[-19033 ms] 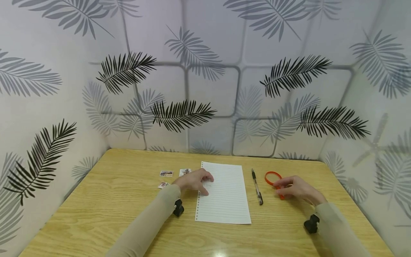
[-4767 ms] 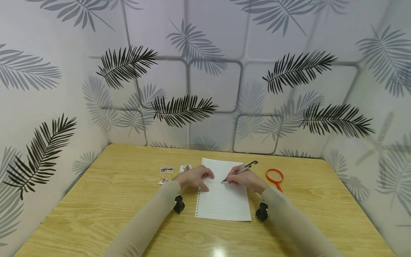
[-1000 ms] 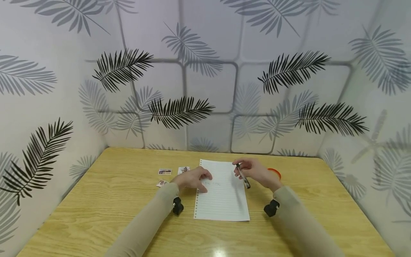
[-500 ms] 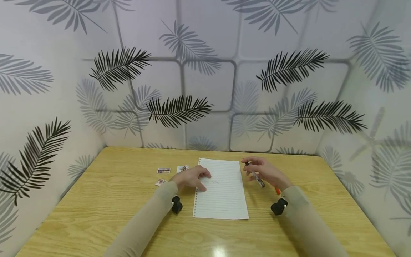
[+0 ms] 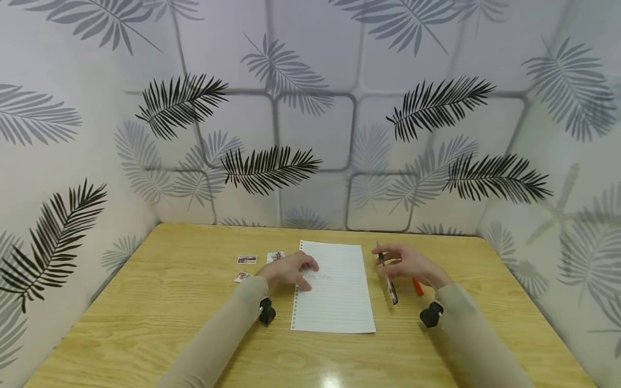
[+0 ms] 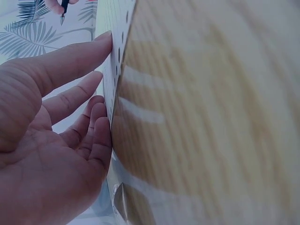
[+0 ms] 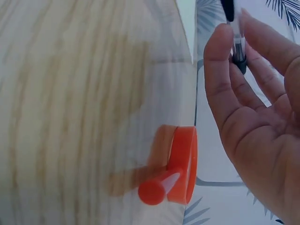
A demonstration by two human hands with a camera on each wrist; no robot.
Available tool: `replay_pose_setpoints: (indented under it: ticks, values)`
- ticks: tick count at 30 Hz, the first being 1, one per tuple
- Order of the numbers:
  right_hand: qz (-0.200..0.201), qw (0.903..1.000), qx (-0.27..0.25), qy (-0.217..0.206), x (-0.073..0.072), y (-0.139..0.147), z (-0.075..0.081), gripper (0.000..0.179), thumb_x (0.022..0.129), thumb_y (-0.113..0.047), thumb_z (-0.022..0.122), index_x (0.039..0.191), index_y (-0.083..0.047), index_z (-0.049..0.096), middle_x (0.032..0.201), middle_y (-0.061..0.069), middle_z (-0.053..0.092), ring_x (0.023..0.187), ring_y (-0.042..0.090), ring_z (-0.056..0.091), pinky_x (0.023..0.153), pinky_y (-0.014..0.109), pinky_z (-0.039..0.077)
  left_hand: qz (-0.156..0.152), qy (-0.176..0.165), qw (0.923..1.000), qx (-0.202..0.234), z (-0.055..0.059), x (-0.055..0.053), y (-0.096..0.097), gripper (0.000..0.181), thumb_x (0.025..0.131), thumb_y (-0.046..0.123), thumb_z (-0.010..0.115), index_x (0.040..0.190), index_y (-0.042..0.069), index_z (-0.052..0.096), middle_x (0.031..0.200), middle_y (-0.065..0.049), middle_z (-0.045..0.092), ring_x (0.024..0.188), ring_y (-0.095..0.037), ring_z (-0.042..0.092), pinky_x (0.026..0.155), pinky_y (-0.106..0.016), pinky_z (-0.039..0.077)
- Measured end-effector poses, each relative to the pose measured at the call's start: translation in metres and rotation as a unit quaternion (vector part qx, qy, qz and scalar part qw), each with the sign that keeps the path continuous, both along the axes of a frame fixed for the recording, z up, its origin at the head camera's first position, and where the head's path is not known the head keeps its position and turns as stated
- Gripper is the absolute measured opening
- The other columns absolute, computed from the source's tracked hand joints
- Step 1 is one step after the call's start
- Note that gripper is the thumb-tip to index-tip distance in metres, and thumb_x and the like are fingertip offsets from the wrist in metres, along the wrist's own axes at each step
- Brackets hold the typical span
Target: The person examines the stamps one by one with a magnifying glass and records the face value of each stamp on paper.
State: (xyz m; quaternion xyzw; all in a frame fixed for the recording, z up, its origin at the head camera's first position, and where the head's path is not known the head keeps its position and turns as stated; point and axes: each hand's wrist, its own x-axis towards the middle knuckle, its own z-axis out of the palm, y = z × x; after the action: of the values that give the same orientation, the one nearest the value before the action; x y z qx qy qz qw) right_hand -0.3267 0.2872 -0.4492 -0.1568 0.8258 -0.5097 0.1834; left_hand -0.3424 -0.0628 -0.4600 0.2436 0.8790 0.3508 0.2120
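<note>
My left hand (image 5: pixel 288 271) rests on the left side of a lined sheet of paper (image 5: pixel 337 302), its fingertips touching it in the left wrist view. Faint handwriting (image 5: pixel 319 277) runs across the upper part. Right of the sheet, my right hand (image 5: pixel 405 264) pinches a clear-barrelled pen (image 5: pixel 391 288) with thumb and fingers; its black-ended barrel points down toward me. An orange-red magnifying glass (image 7: pixel 183 164) lies on the table below that hand in the right wrist view. In the head view only its handle (image 5: pixel 418 286) shows; the hand hides the ring.
Left of the paper lie small printed picture stamps (image 5: pixel 247 259), one (image 5: pixel 275 256) partly beside my left hand and another (image 5: pixel 242 276) near the sleeve. The wooden table (image 5: pixel 145 323) ends at a leaf-patterned wall covering (image 5: pixel 315 134).
Earlier my right hand touched the magnifying glass, then wrote with the pen. It has since lifted the pen off the paper and moved right. My left hand has stayed on the sheet.
</note>
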Motion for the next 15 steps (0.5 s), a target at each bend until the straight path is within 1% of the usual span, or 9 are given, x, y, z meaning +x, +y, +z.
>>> replay_pose_setpoints:
  ticks: [4,6,8,10,13,15]
  values:
    - [0.002,1.0000,0.007,-0.001,0.000,0.000,-0.007,0.041,0.088,-0.004,0.071,0.124,0.008,0.056,0.120,0.027,0.060,0.091,0.019,0.063,0.075,0.032,0.058,0.000,0.001,1.0000,0.000,-0.001,0.001,0.000,0.041,0.077,0.004,0.080,0.114,0.011,0.064,0.119,-0.005,0.054,0.112,-0.022,0.048,0.108,-0.043,0.035]
    - [0.002,0.9999,0.013,0.002,0.000,0.001,-0.010,0.038,0.087,-0.003,0.071,0.120,0.008,0.057,0.117,0.027,0.061,0.089,0.020,0.063,0.074,0.031,0.058,-0.003,0.004,1.0000,-0.004,-0.001,0.002,0.000,0.041,0.077,0.004,0.081,0.114,0.011,0.064,0.119,-0.005,0.054,0.112,-0.022,0.048,0.108,-0.043,0.035]
    - [0.004,0.9997,0.023,0.011,-0.001,0.002,-0.012,0.039,0.086,-0.004,0.073,0.120,0.007,0.059,0.117,0.026,0.062,0.091,0.021,0.063,0.074,0.031,0.057,-0.008,0.010,0.9999,-0.007,-0.001,0.002,-0.001,0.041,0.077,0.004,0.081,0.115,0.010,0.064,0.119,-0.006,0.054,0.112,-0.022,0.048,0.108,-0.042,0.036]
    - [0.007,0.9988,0.042,0.023,-0.001,0.003,-0.012,0.041,0.085,-0.006,0.075,0.122,0.005,0.060,0.118,0.023,0.063,0.097,0.022,0.063,0.078,0.031,0.056,-0.011,0.014,0.9998,-0.008,0.000,0.003,-0.001,0.042,0.078,0.004,0.080,0.115,0.009,0.063,0.119,-0.006,0.054,0.113,-0.022,0.048,0.108,-0.042,0.036]
    - [0.015,0.9965,0.071,0.043,-0.001,0.003,-0.011,0.046,0.084,-0.009,0.077,0.126,0.001,0.061,0.120,0.018,0.064,0.108,0.025,0.059,0.086,0.032,0.052,-0.011,0.018,0.9997,-0.008,0.002,0.003,-0.001,0.042,0.078,0.004,0.080,0.116,0.008,0.063,0.119,-0.006,0.054,0.114,-0.022,0.048,0.109,-0.043,0.036]
    - [0.019,0.9945,0.087,0.054,-0.001,0.003,-0.009,0.048,0.084,-0.010,0.077,0.127,0.000,0.060,0.120,0.017,0.064,0.110,0.027,0.058,0.088,0.033,0.050,-0.010,0.017,0.9998,-0.007,0.004,0.003,-0.001,0.042,0.078,0.005,0.080,0.116,0.008,0.063,0.119,-0.006,0.053,0.114,-0.022,0.048,0.108,-0.043,0.036]
